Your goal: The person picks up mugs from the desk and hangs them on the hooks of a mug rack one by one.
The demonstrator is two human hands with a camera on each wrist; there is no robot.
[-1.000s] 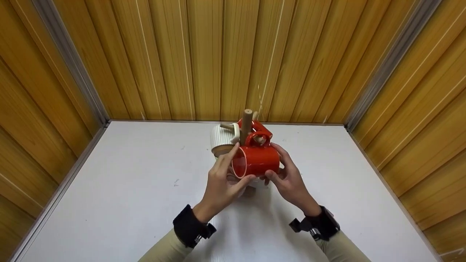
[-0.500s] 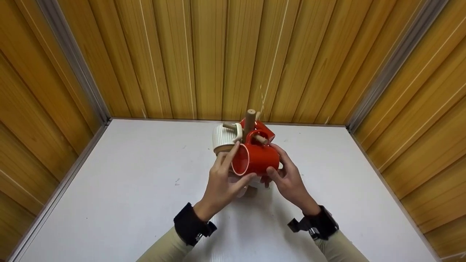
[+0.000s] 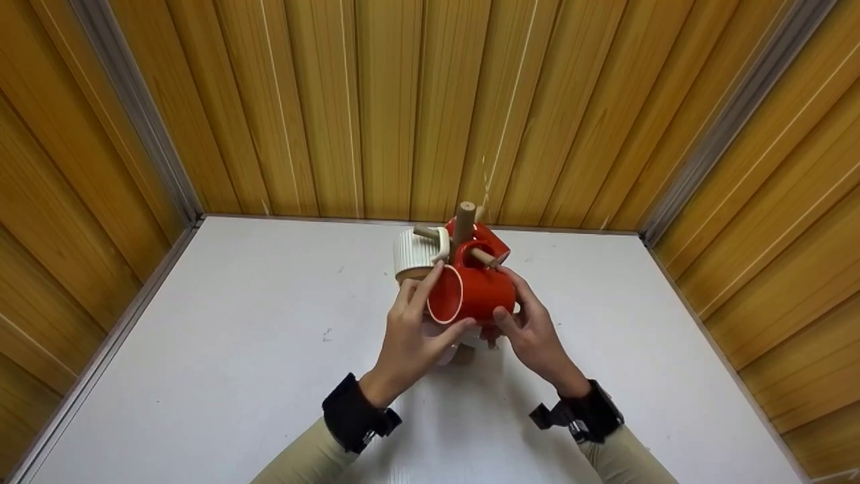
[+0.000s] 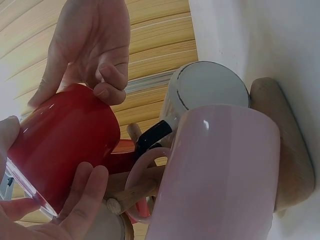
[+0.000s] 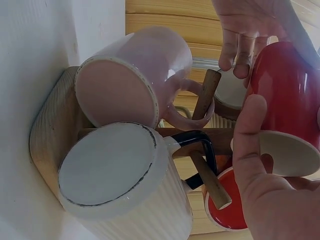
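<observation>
A red mug [image 3: 487,296] lies on its side between both hands in the head view, handle up and mouth to the left. My left hand [image 3: 410,329] holds it at the rim, thumb below and fingers above. At its base, my right hand [image 3: 537,336] grips it between thumb and fingers. A wooden peg [image 3: 484,257] of the mug tree passes through the red mug's handle, its tip sticking out beyond. Behind rises the tree's post [image 3: 465,222]. In the left wrist view, the red mug [image 4: 70,145] hangs above a pink mug [image 4: 215,175].
On other pegs hang a ribbed white mug [image 3: 418,252] and a second red mug [image 3: 494,240]. Lower down sits a white mug with a black handle [image 5: 107,165]. The tree's wooden base [image 5: 55,132] stands on the white table [image 3: 269,336], before wood-patterned walls [image 3: 383,107].
The red mug's handle has slid farther along the peg, whose tip now sticks out more. Both hands keep hold of the mug, and the mug's mouth has turned slightly toward the camera.
</observation>
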